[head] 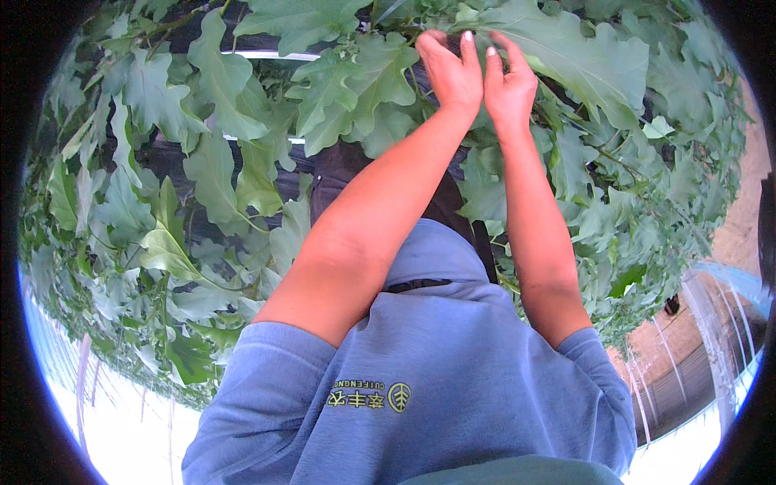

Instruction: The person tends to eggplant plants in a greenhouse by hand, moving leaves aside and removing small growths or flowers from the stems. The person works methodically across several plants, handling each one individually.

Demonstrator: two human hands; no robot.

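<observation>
My left hand and my right hand are close together at the top of the view, among the foliage of what look like eggplant plants. Both have bent fingers, with the thumbs near each other. Some fingertips are blurred or hidden, so whether they grip a stem is unclear. A broad lobed leaf spreads right from beside my right hand's fingers. To the left of my left hand hangs another lobed leaf. Thin green stems pass behind the hands.
Dense leaves surround me on both sides. Dark plastic sheeting shows between plants, with a pale strip near the top. Bare soil lies at far right. Translucent film and thin upright strings or poles stand toward the lower edges.
</observation>
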